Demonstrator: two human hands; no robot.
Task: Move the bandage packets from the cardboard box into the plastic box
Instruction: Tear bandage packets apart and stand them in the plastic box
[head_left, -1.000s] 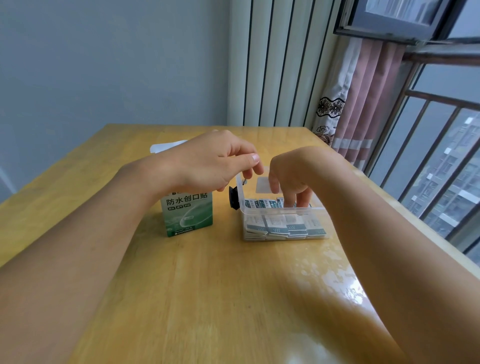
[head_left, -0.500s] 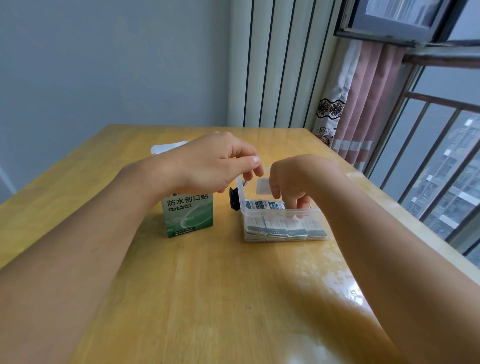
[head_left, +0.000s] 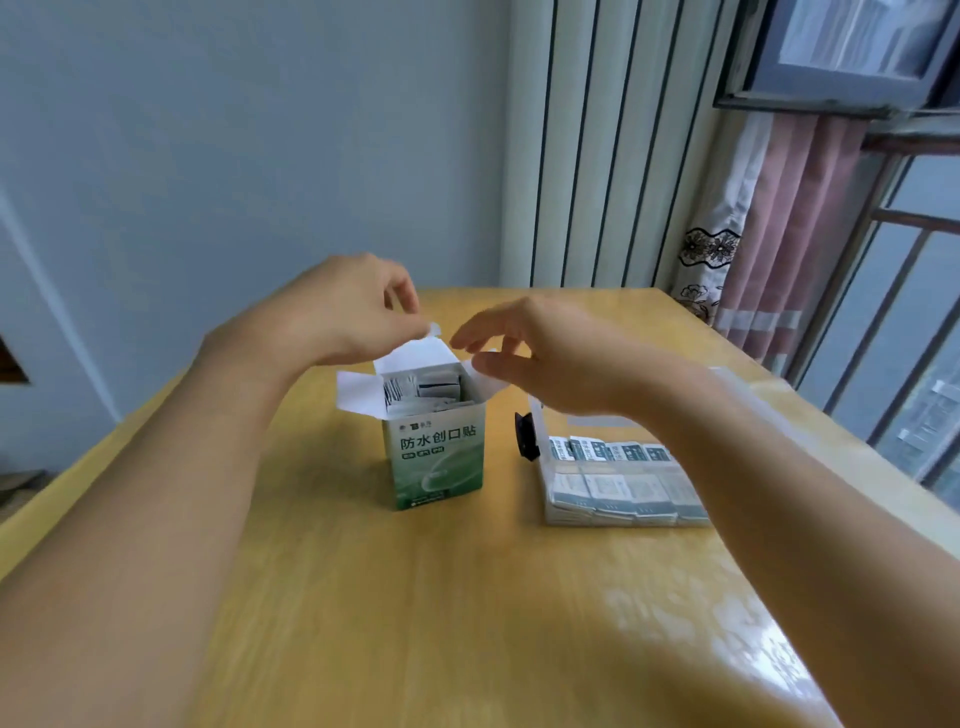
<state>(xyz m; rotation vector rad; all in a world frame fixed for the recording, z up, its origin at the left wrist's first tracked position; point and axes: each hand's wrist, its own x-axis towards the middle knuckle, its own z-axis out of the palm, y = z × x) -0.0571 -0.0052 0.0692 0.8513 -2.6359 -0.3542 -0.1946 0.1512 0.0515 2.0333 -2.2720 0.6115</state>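
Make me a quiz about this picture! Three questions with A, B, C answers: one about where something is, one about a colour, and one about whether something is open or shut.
1. Where is the plastic box compared with the cardboard box?
A. To its right
B. To its left
C. On top of it

2. What colour is the front of the cardboard box?
A. Red
B. Green and white
C. Black

3. How is the top of the cardboard box?
A. Taped shut
B. Closed flat
C. Open, flaps up

Answers:
1. A, the clear box sits right of the carton on the table.
2. B, the printed front fades from white to green.
3. C, the white flaps stand out and bandage packets show inside.
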